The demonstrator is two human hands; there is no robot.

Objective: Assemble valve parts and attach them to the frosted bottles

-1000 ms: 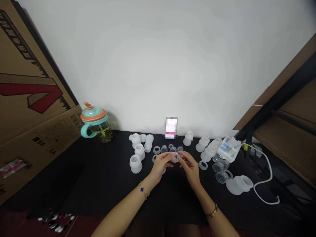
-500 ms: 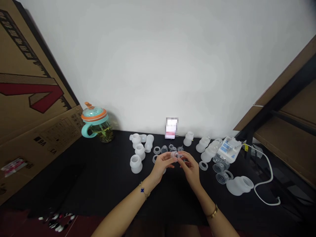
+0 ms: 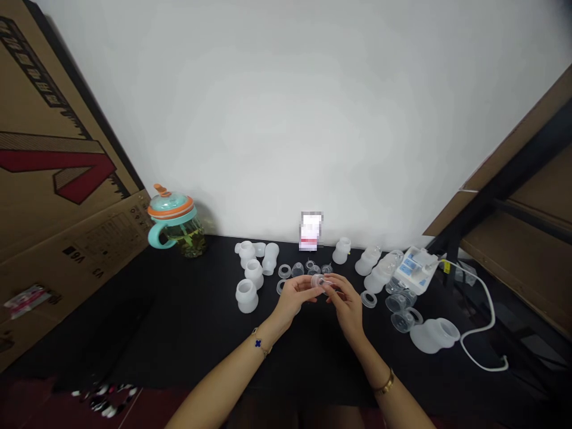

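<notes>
By fingertips of L hand (image 3: pixel 291 299) & R hand (image 3: pixel 348 307), a small clear teat-like pc. (image 3: pixel 317 280) is gripped over blk. tabletop (image 3: pixel 179 322). Nearby, clear domed pcs. (image 3: pixel 297 270) & transl. rings (image 3: pixel 285 276) are spread; whitish bottles (image 3: pixel 247 302) are placed at both sides.

The head camera looks forward and down over the black table (image 3: pixel 187 322) toward the wall (image 3: pixel 286 119).

Clear piece (image 3: pixel 317 279) in my fingers (image 3: pixel 314 292): glossy plastic
Tabletop (image 3: pixel 192 328): matt, smooth
Box (image 3: pixel 40 116) at ten o'clock: matt cardboard
</notes>
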